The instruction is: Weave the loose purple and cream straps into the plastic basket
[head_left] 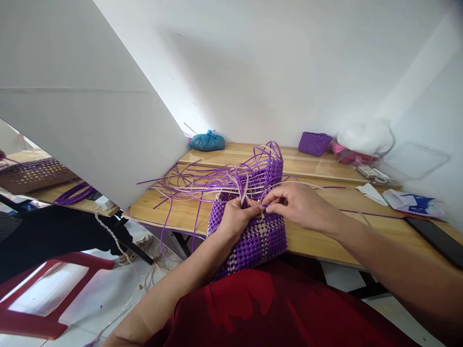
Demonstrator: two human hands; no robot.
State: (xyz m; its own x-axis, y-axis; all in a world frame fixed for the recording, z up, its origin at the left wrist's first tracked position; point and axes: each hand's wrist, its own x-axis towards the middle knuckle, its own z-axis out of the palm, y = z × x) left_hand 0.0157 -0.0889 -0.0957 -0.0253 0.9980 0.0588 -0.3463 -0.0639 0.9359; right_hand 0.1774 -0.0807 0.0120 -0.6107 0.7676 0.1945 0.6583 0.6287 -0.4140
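Note:
A partly woven basket (249, 236) of purple and beige plastic strips leans between my lap and the table's front edge. Long loose strips (202, 180) fan out from its top, mostly to the left across the table. My left hand (237, 217) is closed at the near rim, thumb and fingers pinching strips there. Just to its right, my right hand (289, 205) pinches a strip at the same rim, its fingertips almost meeting my left thumb. The exact strip ends between the fingers are too small to make out.
On the wooden table (314, 236) are a blue plastic bag (207, 141), a small purple woven piece (314, 143), a white bag (366, 139), tissue (372, 193) and a black phone (436, 237). A partition (90, 111) stands left, with a red stool (54, 299) below.

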